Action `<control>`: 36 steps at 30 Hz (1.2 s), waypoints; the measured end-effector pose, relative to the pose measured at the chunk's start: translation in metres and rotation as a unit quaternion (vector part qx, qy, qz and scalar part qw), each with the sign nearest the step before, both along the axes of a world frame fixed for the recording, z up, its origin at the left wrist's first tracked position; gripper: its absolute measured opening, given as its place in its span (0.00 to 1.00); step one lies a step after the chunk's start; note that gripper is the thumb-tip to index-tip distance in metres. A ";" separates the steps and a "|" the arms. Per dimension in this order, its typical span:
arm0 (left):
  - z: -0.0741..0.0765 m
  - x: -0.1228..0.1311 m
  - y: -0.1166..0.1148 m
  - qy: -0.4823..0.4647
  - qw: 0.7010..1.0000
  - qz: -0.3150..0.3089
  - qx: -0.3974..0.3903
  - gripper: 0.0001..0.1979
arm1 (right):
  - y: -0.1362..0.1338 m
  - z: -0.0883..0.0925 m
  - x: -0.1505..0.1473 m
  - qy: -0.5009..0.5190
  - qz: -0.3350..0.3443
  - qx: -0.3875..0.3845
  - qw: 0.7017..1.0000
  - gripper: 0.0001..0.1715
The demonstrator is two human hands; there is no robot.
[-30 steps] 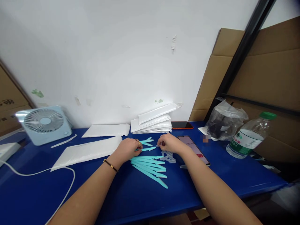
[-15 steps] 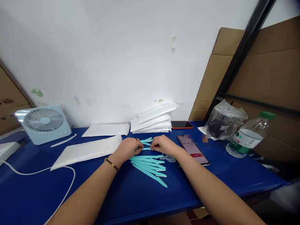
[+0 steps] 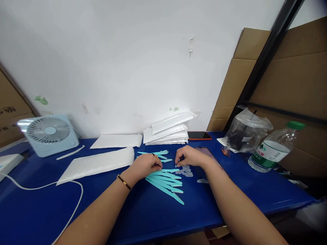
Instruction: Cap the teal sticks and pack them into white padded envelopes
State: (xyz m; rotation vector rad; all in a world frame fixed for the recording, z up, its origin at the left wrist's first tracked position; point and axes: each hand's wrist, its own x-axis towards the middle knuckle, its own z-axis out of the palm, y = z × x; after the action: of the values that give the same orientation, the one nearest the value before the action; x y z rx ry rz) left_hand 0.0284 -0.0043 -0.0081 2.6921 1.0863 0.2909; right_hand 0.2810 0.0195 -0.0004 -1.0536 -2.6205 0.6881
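Note:
My left hand (image 3: pixel 146 165) is closed, fingertips together, on a turquoise eyebrow razor (image 3: pixel 167 160) whose narrow end sticks out past the fingers; its handle is hidden. Just below those fingertips, several more turquoise eyebrow razors (image 3: pixel 166 185) lie fanned out on the blue table. Others (image 3: pixel 159 153) rest behind the hand. To the right, my right hand (image 3: pixel 187 158) has thumb and fingers curled into a pinch, with a small pale tip, seemingly a clear cap (image 3: pixel 176 166), at the fingertips. Beneath it lies a small group of clear plastic caps (image 3: pixel 187 171).
White padded mailers (image 3: pixel 166 134) are stacked by the wall, with two flat ones (image 3: pixel 99 163) further left. A phone (image 3: pixel 205 151) lies partly under my right forearm; another phone (image 3: pixel 199 135) is behind. A fan (image 3: pixel 49 134) stands left, a water bottle (image 3: pixel 274 149) right.
My right hand has moved right, away from the razor between both hands, to above the clear caps. My left hand has shifted slightly right and down.

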 end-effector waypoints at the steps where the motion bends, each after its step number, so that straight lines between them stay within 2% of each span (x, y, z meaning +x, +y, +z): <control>1: -0.001 -0.001 0.002 0.012 1.000 0.012 0.017 0.08 | 0.001 -0.001 -0.001 0.002 -0.011 0.001 1.000 0.09; 4: -0.001 -0.005 0.004 0.040 0.995 0.061 0.072 0.09 | 0.002 -0.004 -0.001 0.006 -0.031 0.005 0.999 0.09; 6: 0.000 -0.007 0.003 0.031 0.994 0.074 0.073 0.09 | 0.003 -0.005 0.001 0.004 -0.034 0.004 0.999 0.09; 10: 0.000 -0.004 0.000 0.008 0.999 0.041 0.028 0.09 | 0.004 -0.005 0.004 -0.001 -0.047 0.014 0.999 0.09; 14: 0.000 0.000 -0.001 0.016 0.996 0.063 0.055 0.08 | 0.003 -0.005 0.003 -0.001 -0.062 0.030 0.998 0.09; 16: 0.000 0.000 -0.002 0.004 0.997 0.070 0.044 0.09 | 0.004 -0.006 0.003 -0.001 -0.064 0.033 0.997 0.10; 20: 0.000 0.005 -0.003 -0.002 0.999 0.037 0.014 0.08 | 0.006 -0.009 0.003 -0.001 -0.067 0.042 0.997 0.12; 28: 0.005 0.005 -0.005 0.031 0.995 0.065 0.065 0.07 | 0.003 -0.005 0.001 0.004 -0.078 0.025 0.997 0.13; 36: -0.001 -0.002 0.002 0.053 0.990 0.066 0.114 0.10 | -0.002 -0.002 -0.002 0.003 -0.059 0.015 0.998 0.12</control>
State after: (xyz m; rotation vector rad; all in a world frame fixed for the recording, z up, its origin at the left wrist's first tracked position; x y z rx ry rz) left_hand 0.0259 -0.0023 -0.0095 2.8684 1.3417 0.3159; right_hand 0.2786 0.0180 -0.0027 -1.1831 -2.5315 0.6233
